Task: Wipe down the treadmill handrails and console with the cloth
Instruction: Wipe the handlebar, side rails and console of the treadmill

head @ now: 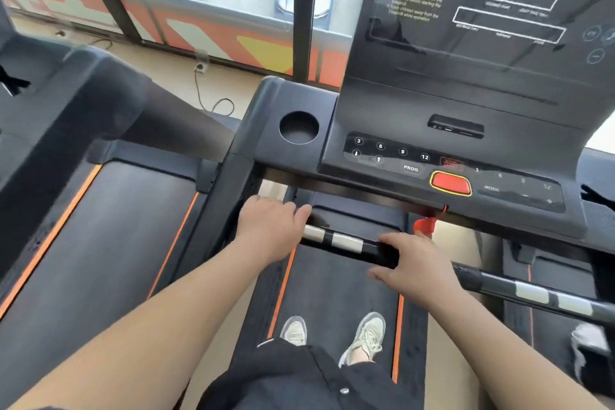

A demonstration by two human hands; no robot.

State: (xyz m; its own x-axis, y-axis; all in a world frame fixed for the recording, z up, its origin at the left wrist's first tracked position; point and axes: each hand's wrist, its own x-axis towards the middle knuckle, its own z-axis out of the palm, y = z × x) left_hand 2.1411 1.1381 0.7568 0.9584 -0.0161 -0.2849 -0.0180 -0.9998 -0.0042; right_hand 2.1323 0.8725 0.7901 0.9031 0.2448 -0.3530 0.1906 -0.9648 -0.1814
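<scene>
The black tubular handrail [346, 241] with silver metal sensor plates lies crosswise just in front of the person, its long axis running from near left to farther right, below the dark glossy console [466, 93]. Both hands are on it, set apart. The left hand [271, 226] covers its left end, though motion blur hides whether it grips. The right hand [419, 263] rests on top with fingers loosely spread. No cloth shows in either hand, so wiping probably waits on fetching it.
</scene>
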